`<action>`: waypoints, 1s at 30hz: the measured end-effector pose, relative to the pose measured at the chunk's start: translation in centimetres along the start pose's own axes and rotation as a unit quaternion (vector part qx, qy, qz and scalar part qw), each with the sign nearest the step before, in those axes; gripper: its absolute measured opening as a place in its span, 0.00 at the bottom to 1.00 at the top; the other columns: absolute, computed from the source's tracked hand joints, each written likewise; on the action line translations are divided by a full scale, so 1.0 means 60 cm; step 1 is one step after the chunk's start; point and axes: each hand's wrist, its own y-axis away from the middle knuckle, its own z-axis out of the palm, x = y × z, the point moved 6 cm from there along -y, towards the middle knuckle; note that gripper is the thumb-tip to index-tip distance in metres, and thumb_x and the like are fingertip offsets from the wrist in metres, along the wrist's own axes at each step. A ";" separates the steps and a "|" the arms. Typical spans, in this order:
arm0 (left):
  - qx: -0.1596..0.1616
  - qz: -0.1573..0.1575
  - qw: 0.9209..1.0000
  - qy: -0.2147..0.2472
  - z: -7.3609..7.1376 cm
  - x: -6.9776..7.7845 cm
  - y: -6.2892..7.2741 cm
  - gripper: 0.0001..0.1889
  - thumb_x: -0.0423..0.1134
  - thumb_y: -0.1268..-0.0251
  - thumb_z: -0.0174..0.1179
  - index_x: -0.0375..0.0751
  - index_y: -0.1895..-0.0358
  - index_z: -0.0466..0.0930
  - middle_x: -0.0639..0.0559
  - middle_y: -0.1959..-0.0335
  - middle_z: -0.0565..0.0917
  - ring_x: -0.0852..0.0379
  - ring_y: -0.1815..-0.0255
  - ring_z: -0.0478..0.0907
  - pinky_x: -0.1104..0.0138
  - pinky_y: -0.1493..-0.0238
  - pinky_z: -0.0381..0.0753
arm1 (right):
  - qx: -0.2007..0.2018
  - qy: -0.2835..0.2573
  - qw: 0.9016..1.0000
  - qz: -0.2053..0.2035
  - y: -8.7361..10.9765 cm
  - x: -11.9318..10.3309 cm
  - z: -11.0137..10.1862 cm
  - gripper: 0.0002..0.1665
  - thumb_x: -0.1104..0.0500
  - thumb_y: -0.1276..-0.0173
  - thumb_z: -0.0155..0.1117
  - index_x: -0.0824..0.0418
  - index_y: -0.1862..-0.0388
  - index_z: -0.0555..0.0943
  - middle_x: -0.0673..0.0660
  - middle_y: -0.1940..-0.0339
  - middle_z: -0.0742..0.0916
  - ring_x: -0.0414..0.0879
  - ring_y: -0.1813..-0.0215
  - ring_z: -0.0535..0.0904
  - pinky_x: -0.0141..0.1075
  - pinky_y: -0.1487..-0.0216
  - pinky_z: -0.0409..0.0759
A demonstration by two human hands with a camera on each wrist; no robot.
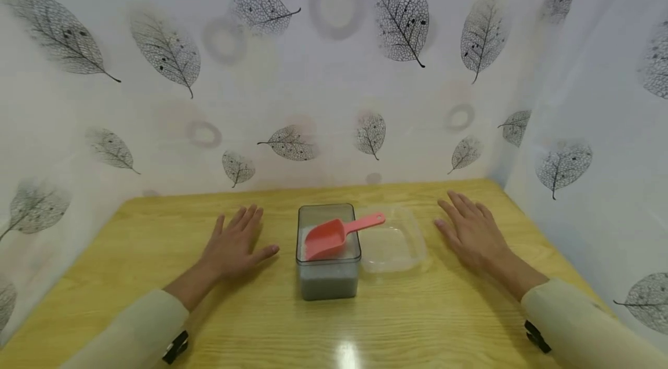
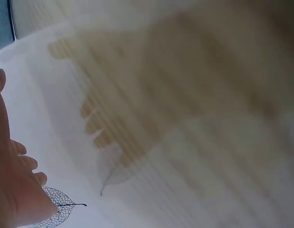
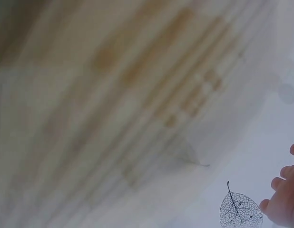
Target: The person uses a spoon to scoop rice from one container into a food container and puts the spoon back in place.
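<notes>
A grey see-through container (image 1: 329,281) stands on the table between the hands, holding pale grainy stuff. Across its top lies a pink scoop (image 1: 327,239), its handle sticking out over the right rim. A clear plastic lid (image 1: 392,247) lies on the table just right of the container. To the left, my left hand (image 1: 232,248) is palm down with fingers straight and thumb stretched toward the container. On the other side, my right hand (image 1: 472,232) is also palm down, its fingers extended, close to the lid. Neither hand holds anything. Both wrist views show only part of each hand.
The yellow wood-grain table (image 1: 250,322) ends at the back against a white curtain (image 1: 334,84) printed with leaves. More curtain hangs along the left and right sides. Dark straps show at both sleeves.
</notes>
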 end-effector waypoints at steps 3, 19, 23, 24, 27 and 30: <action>-0.001 0.009 1.000 -0.002 -0.001 0.005 0.001 0.47 0.65 0.31 0.52 0.34 0.21 0.51 0.38 0.20 0.53 0.36 0.21 0.51 0.34 0.26 0.40 | 0.002 -0.006 1.000 0.001 -0.005 -0.007 0.002 0.34 0.43 0.19 0.43 0.64 0.26 0.67 0.68 0.22 0.63 0.65 0.23 0.56 0.65 0.28 0.53; 0.068 0.160 0.964 0.200 -0.022 0.072 -0.001 0.42 0.43 0.34 0.59 0.37 0.20 0.50 0.41 0.20 0.57 0.39 0.22 0.57 0.34 0.27 0.42 | 0.060 -0.046 0.997 -0.018 -0.026 -0.046 -0.058 0.30 0.45 0.19 0.45 0.62 0.29 0.70 0.67 0.23 0.66 0.67 0.27 0.62 0.66 0.33 0.56; 0.095 0.197 0.960 0.175 -0.032 0.090 0.010 0.41 0.58 0.26 0.49 0.37 0.20 0.50 0.43 0.21 0.59 0.43 0.22 0.57 0.38 0.26 0.43 | 0.075 -0.059 0.995 -0.034 -0.038 -0.073 -0.073 0.27 0.47 0.20 0.47 0.59 0.30 0.71 0.66 0.25 0.69 0.67 0.29 0.65 0.67 0.35 0.56; 0.097 0.202 0.960 0.170 -0.033 0.092 0.013 0.42 0.62 0.26 0.46 0.37 0.20 0.50 0.43 0.21 0.58 0.43 0.22 0.57 0.39 0.26 0.44 | 0.078 -0.059 0.994 -0.040 -0.041 -0.081 -0.076 0.27 0.47 0.20 0.48 0.59 0.30 0.71 0.66 0.26 0.70 0.67 0.30 0.65 0.67 0.36 0.56; 0.093 0.200 0.961 0.165 -0.035 0.096 0.016 0.50 0.74 0.30 0.37 0.38 0.19 0.46 0.43 0.20 0.57 0.43 0.21 0.56 0.39 0.26 0.43 | 0.080 -0.058 0.993 -0.058 -0.049 -0.106 -0.082 0.26 0.48 0.20 0.49 0.59 0.31 0.72 0.66 0.29 0.72 0.66 0.30 0.66 0.67 0.37 0.57; 0.090 0.183 0.963 0.178 -0.031 0.097 0.017 0.56 0.81 0.37 0.35 0.41 0.19 0.42 0.45 0.19 0.55 0.42 0.21 0.55 0.38 0.26 0.41 | 0.084 -0.051 0.991 -0.086 -0.058 -0.131 -0.091 0.25 0.48 0.21 0.51 0.59 0.32 0.73 0.66 0.31 0.74 0.63 0.31 0.67 0.67 0.39 0.57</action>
